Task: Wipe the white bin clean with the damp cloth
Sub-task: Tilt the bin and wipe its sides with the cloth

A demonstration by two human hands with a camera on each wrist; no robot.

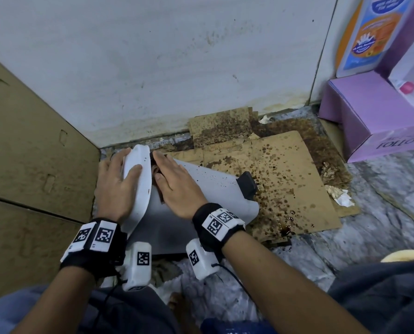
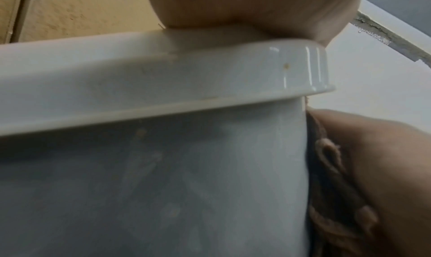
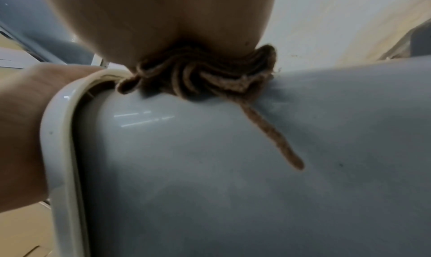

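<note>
The white bin (image 1: 208, 189) lies on its side on the floor, its lid (image 1: 141, 189) toward the left. My left hand (image 1: 114, 186) holds the lid, thumb over its rim and fingers behind it. My right hand (image 1: 177, 186) lies flat with straight fingers and presses the brown cloth (image 1: 156, 171) on the bin's side, just beside the lid. The right wrist view shows the bunched cloth (image 3: 198, 72) under my palm against the bin wall (image 3: 233, 168), one strand trailing down. Faint brown specks dot the bin wall (image 2: 163, 187) in the left wrist view.
Stained cardboard (image 1: 285, 177) with brown splatter covers the floor to the right of the bin. Brown cartons (image 1: 32, 153) stand close on the left, a spattered wall (image 1: 177, 68) behind. A purple box (image 1: 374, 121) sits at right. Crumpled tissue (image 1: 341, 196) lies on the cardboard's edge.
</note>
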